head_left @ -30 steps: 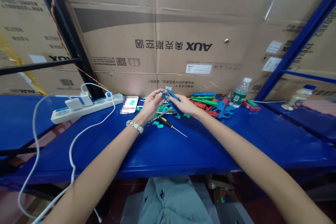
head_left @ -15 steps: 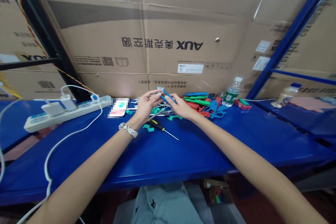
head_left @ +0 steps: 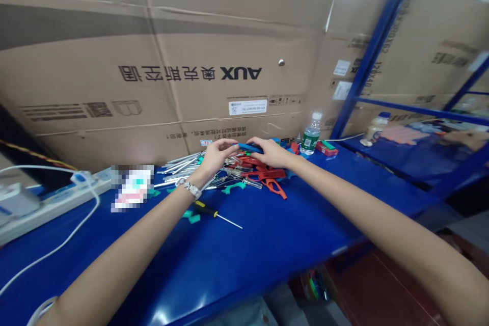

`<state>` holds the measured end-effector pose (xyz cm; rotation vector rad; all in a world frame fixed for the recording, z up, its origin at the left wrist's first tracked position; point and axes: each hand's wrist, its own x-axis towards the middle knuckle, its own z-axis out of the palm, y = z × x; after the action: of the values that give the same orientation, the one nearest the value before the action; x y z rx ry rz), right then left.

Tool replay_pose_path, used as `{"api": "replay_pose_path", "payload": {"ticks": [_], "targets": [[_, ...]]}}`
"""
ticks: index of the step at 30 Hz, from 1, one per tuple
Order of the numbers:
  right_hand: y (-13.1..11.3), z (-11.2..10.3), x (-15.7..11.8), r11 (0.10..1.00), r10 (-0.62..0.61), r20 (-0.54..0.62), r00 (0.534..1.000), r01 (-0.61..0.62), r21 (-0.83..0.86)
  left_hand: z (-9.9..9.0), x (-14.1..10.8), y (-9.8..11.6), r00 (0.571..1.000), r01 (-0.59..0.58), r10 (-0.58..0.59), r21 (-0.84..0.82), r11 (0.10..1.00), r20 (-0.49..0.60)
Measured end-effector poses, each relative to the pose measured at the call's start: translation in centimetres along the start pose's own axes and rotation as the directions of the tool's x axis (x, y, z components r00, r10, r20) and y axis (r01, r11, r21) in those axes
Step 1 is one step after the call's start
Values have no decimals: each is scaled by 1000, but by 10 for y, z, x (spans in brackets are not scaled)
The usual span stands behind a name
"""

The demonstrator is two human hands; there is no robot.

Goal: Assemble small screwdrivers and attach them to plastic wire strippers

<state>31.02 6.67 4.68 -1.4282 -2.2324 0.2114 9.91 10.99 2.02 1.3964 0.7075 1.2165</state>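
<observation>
A long blue plastic piece [head_left: 249, 148] is held between my hands, above a pile of small parts. My left hand [head_left: 217, 155] closes its fingers on the left end of it. On the right end, my right hand [head_left: 269, 152] grips with bent fingers that partly hide the piece. Below my hands lie red plastic parts [head_left: 273, 175], a green plastic piece [head_left: 234, 187] and several thin metal rods [head_left: 179, 165]. A screwdriver [head_left: 228, 221] with a black and yellow handle rests on the blue table in front of the pile.
A large cardboard box [head_left: 198, 46] stands behind the table. To the right are a water bottle [head_left: 311, 137] and a small red box [head_left: 327, 150]. A white power strip [head_left: 104, 179] with a cable lies at left, beside a pixelated item [head_left: 133, 186]. Blue shelf posts [head_left: 372, 51] rise at right.
The view has swung right, so the table things appear further left. Both hands still hold the blue piece, now over the red parts on the right side of the pile.
</observation>
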Motion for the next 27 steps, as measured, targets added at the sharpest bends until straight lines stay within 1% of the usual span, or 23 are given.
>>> {"api": "replay_pose_path", "payload": {"ticks": [4, 6, 8, 10, 12, 14, 15, 18, 20, 22, 24, 27], "targets": [[29, -17, 23, 979, 66, 3, 998, -64, -192, 18, 37, -11, 1000, 14, -13, 76, 997, -9], [36, -23, 34, 946, 84, 5, 996, -78, -314, 23, 50, -18, 999, 22, -17, 141, 990, -32], [40, -25, 43, 899, 88, 2, 996, -79, -430, 24, 59, -24, 998, 6, 8, 253, 968, -56], [42, -23, 48, 850, 76, -6, 997, -68, -523, 24, 65, -28, 996, -32, 65, 420, 907, -66], [45, -18, 50, 819, 78, -4, 997, -66, -570, 23, 67, -29, 993, -65, 113, 592, 803, -44], [49, -13, 50, 825, 109, -5, 994, -94, -557, 23, 68, -30, 992, -78, 125, 696, 713, -16], [51, -10, 49, 841, 128, -13, 992, -116, -529, 24, 67, -30, 993, -76, 119, 723, 687, -9], [54, -7, 46, 889, 148, -60, 987, -159, -429, 25, 64, -31, 995, -62, 95, 749, 660, -1], [52, -8, 43, 901, 151, -71, 986, -167, -399, 25, 61, -31, 997, -61, 78, 764, 643, 14], [46, -9, 40, 904, 163, -79, 983, -181, -387, 22, 56, -29, 995, -91, 88, 782, 617, 46], [36, -8, 38, 916, 157, -86, 984, -178, -360, 15, 45, -23, 987, -148, 137, 800, 582, 83], [10, 4, 38, 957, 83, -70, 994, -99, -274, -5, 17, -8, 962, -239, 244, 813, 531, 124]]}}
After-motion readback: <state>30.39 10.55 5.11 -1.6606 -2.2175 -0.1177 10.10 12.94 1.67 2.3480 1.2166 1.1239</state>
